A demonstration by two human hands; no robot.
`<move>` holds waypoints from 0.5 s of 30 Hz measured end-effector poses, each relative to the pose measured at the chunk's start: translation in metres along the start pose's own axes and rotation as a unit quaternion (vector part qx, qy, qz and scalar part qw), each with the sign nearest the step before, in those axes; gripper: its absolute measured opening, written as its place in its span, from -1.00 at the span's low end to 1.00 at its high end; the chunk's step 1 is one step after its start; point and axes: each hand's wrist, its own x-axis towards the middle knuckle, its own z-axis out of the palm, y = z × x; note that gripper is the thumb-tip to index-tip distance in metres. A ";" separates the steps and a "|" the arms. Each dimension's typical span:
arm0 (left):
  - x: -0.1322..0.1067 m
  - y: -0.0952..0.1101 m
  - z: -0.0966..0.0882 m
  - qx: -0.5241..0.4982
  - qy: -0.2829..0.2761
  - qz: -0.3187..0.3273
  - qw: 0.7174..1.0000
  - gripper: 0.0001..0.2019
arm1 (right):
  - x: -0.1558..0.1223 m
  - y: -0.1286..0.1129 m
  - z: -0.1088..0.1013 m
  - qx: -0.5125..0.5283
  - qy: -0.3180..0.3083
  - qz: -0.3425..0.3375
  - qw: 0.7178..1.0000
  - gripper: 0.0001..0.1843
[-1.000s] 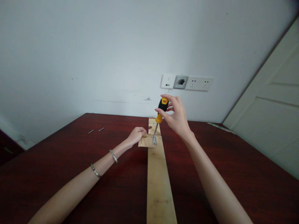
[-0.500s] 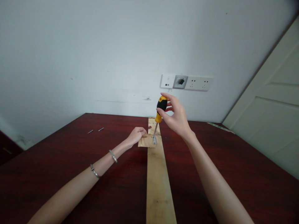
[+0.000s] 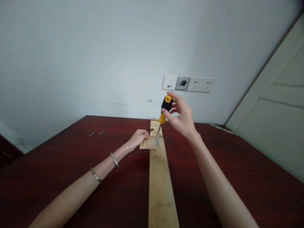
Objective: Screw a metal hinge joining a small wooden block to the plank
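Observation:
My right hand [image 3: 181, 117] is wrapped round the black and yellow handle of a screwdriver [image 3: 164, 110]. The tool stands nearly upright, its tip on a small metal bracket [image 3: 156, 141] on a long pale wooden plank [image 3: 160, 180]. My left hand [image 3: 137, 138] is curled, with its fingers pressed on a small wood piece [image 3: 146, 144] lying against the plank's left edge beside the bracket. Two bracelets show on my left forearm.
The plank lies lengthwise on a dark red table [image 3: 71, 164]. Two small screws [image 3: 97, 133] lie at the far left of the table. A white wall with a row of sockets [image 3: 188, 84] stands behind, and a white door [image 3: 273, 104] at right.
The screwdriver handle and my right hand have shifted slightly up and to the right, with the fingers re-gripping the handle. My left hand stays on the wood piece.

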 end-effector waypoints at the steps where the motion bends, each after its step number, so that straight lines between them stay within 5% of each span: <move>1: 0.000 0.000 0.000 0.003 -0.003 0.000 1.000 -0.82 | 0.000 0.000 -0.001 -0.001 0.005 -0.001 1.000 -0.43; 15: 0.001 0.006 -0.001 0.166 0.000 0.079 0.983 -0.79 | 0.000 -0.001 -0.002 -0.015 0.026 -0.019 0.999 -0.43</move>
